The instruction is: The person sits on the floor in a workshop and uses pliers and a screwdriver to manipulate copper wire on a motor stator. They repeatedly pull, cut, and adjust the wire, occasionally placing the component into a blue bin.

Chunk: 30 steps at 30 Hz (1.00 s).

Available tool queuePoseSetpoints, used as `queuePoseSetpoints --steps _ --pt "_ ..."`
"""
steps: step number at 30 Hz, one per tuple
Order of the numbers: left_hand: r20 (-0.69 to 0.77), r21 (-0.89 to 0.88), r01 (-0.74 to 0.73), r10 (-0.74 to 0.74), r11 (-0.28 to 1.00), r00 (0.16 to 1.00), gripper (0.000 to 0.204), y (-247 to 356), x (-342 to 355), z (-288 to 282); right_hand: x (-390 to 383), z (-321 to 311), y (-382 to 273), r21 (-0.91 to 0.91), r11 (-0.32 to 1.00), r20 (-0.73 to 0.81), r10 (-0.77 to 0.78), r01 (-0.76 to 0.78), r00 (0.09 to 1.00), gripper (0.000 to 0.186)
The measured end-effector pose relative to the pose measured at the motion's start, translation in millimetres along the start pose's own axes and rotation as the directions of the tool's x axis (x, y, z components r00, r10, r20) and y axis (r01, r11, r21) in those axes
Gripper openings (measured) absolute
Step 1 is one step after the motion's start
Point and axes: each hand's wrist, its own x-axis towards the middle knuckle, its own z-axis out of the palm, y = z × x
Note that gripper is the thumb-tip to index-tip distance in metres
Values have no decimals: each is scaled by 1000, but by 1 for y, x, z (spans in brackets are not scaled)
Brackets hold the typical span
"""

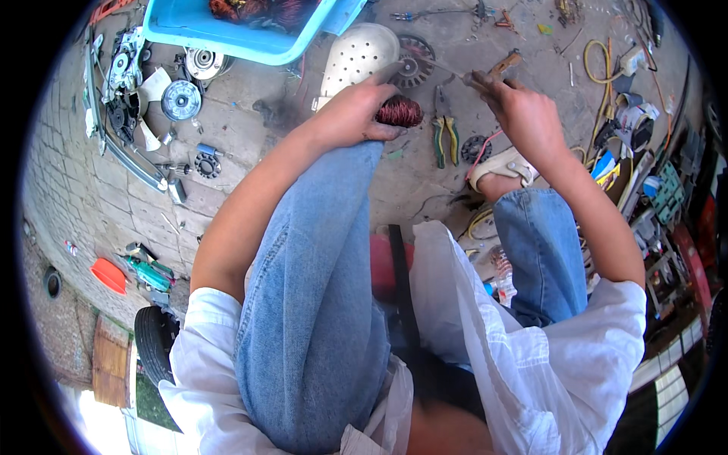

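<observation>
My left hand (355,112) is closed around a bundle of dark red enamelled wire (400,111), resting at my left knee above the white clog (362,61). My right hand (523,114) is closed on a thin tool with a metal shaft (449,72) that points left toward the wire bundle; its tip is blurred. A brown wooden-looking piece (506,62) shows just beyond my right fingers, and I cannot tell whether it belongs to the tool. Between my hands, pliers with green and yellow handles (446,140) lie on the ground. A dark slotted disc (415,62) lies beside the clog.
A light blue plastic tub (284,51) holding coils of wire stands at the far left. Metal discs (181,100) and motor parts (121,61) lie on the left. To the right are a yellow cable (607,72) and piled scrap with a green circuit board (667,193).
</observation>
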Motion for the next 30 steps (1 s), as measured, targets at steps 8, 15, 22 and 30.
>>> queuePoseSetpoints --steps 8,15,22,30 --pt "-17 27 -33 34 999 999 50 0 0 -1 30 -41 -29 -121 988 61 -84 91 995 9" --pt "32 20 17 -17 1000 999 50 6 4 -2 48 -56 -41 -158 976 68 -141 150 988 13" --pt "29 37 -6 5 999 1000 51 5 5 -3 47 -47 -14 80 996 72 -46 41 996 17" --pt "37 22 7 -8 1000 999 52 4 7 -3 12 -5 11 248 969 15 -1 -2 1000 16"
